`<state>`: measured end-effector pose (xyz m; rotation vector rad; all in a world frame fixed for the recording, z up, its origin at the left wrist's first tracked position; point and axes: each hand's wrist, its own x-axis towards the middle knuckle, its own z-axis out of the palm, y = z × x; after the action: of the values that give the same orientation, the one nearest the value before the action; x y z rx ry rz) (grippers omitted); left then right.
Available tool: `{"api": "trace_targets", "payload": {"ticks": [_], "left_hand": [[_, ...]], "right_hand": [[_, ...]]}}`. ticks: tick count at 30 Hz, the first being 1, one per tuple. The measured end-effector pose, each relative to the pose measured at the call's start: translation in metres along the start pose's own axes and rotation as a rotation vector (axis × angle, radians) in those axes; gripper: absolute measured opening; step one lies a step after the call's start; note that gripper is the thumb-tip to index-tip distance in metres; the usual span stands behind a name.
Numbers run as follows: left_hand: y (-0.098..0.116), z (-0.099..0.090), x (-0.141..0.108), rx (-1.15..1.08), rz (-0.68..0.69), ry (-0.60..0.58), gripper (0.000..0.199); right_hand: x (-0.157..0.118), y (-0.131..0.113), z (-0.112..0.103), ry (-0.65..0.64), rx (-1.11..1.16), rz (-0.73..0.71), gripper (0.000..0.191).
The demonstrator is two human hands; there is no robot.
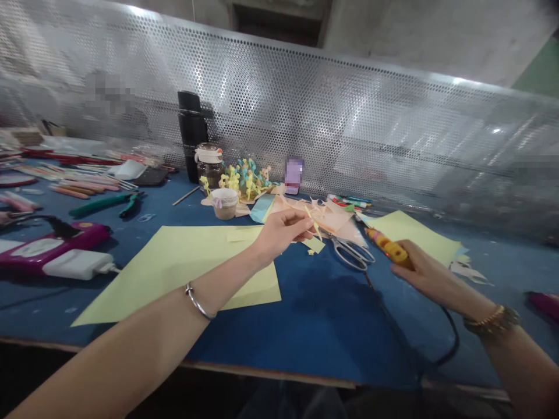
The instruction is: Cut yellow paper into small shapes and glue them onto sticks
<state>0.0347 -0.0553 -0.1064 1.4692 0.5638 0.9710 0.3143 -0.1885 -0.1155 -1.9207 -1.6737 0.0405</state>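
- Left hand (279, 230): fingers and thumb pinched closed on a small yellow paper cutout (315, 224), raised above the surface (323, 326); pale silver bangle (198, 302) on the wrist.
- Right hand (425, 267): curled closed around a corded yellow-and-orange pen-shaped tool (390, 249), tip pointing up and left toward the cutout, the two well short of touching; gold-toned bracelets (491, 323) on the wrist.
- Black cord (449, 343): running from the tool across the blue surface, looping down near the front edge.
- Between the hands: steel scissors (351, 251), lying on the surface, partly on peach paper scraps (314, 210).
- Under left forearm: large pale yellow paper sheet (174, 273); second yellow sheet (413, 235) just beyond the right hand.
- Farther back: paper cup (224, 203), glass jar (208, 166), black vacuum flask (192, 134), cluster of yellow and teal cut figures (238, 180).
- Far left: green-handled pliers (105, 203), magenta device (52, 247), white power brick (76, 265).
- Behind the surface: perforated metal panel (305, 105).
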Motion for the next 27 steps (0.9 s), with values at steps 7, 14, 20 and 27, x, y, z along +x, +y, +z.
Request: {"api": "trace_targets", "payload": {"ticks": [7, 14, 20, 27], "left_hand": [[0.000, 0.001, -0.001, 0.003, -0.007, -0.010, 0.017], [0.002, 0.003, -0.005, -0.042, -0.017, -0.083, 0.018], [0.003, 0.003, -0.006, -0.042, 0.025, -0.174, 0.019], [0.004, 0.002, -0.005, 0.003, 0.022, -0.138, 0.018]], "right_hand": [[-0.018, 0.021, -0.006, -0.177, -0.183, -0.033, 0.049], [0.036, -0.096, 0.026, -0.145, 0.598, -0.010, 0.032], [0.041, -0.124, 0.069, -0.393, 1.214, 0.112, 0.028], [0.033, -0.119, 0.069, -0.435, 1.358, 0.122, 0.023]]}}
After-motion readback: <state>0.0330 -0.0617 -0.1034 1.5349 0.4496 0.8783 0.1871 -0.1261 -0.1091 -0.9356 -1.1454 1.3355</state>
